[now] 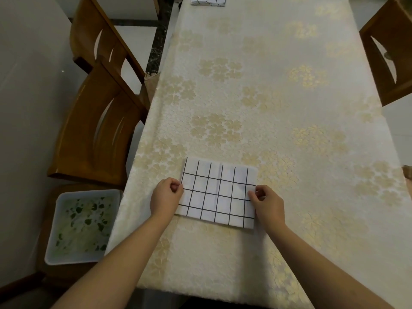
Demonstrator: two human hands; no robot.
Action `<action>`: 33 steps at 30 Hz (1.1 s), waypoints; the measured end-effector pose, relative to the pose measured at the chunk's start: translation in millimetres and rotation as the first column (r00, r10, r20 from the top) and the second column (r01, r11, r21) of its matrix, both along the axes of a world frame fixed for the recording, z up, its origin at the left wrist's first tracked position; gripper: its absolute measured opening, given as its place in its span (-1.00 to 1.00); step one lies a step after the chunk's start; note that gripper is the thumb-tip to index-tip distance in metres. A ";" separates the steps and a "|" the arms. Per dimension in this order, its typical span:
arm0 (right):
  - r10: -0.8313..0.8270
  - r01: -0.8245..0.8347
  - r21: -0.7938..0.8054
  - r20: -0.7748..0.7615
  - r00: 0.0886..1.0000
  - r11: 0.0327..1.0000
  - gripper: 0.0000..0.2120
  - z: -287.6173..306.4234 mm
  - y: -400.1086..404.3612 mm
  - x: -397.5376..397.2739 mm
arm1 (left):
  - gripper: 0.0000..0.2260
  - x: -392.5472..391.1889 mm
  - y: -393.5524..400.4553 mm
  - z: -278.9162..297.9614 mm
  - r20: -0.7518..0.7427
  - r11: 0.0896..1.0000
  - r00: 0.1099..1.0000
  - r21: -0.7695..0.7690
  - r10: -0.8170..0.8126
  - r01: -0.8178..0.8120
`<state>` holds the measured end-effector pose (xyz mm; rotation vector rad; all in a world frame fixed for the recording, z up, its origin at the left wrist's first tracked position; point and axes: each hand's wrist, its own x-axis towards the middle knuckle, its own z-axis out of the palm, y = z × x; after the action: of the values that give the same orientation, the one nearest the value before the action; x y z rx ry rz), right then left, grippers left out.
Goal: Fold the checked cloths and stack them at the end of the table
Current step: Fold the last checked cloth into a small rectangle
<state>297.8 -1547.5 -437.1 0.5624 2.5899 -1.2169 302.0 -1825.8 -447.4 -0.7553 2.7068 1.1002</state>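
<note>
Left grip and right grip each pinch one side edge of the folded checked cloth, which lies flat on the bench near its close end. For a neat next fold, both edges should rise together and corners meet squarely. Finished stack sits at the far end.

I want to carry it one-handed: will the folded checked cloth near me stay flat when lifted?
Probably not: the checked cloth looks thin and soft, so it would likely droop and unfold. Both the left hand and right hand pinch its side edges.
</note>
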 end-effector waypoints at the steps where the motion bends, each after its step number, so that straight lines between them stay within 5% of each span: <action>1: 0.001 -0.001 0.005 -0.002 1.000 1.000 -0.81 0.1 -0.2 -0.4 | -0.96 -0.6 0.5 0.4 0.004 1.000 1.000 -0.007 0.002 -0.002; 16: -0.033 0.033 -0.013 -0.019 0.999 0.999 -0.66 -0.2 -4.7 0.3 | -0.83 9.0 4.8 0.1 -0.077 0.998 0.995 -0.044 -0.057 0.054; 19: -0.072 0.073 0.036 -0.033 0.997 0.997 -0.60 2.9 -6.8 2.3 | -0.82 16.8 7.7 -2.0 -0.196 0.953 0.947 -0.221 -0.254 0.209; 21: -0.056 0.064 0.111 -0.073 0.996 0.992 -0.62 5.6 -12.5 5.9 | -0.77 22.5 12.8 -7.8 -0.238 0.841 0.847 -0.408 -0.475 0.356; 24: 0.150 -0.094 0.219 -0.255 0.955 0.971 -0.67 5.4 -33.2 11.4 | -0.62 25.4 18.8 -20.0 -0.176 0.705 0.746 -0.518 -0.643 0.485; 27: 0.420 -0.305 0.333 -0.364 0.832 0.892 -0.64 -4.6 -68.2 15.2 | -0.50 25.1 16.7 -31.6 -0.004 0.624 0.737 -0.534 -0.676 0.570; 33: 0.678 -0.528 0.503 -0.172 0.715 0.684 -0.49 -30.5 -105.3 11.7 | -0.45 26.3 18.7 -35.2 0.156 0.597 0.747 -0.507 -0.646 0.622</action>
<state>309.5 -1652.8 -467.7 -0.5234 2.9559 -0.5514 328.3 -1807.1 -482.6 0.2532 2.9322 0.1846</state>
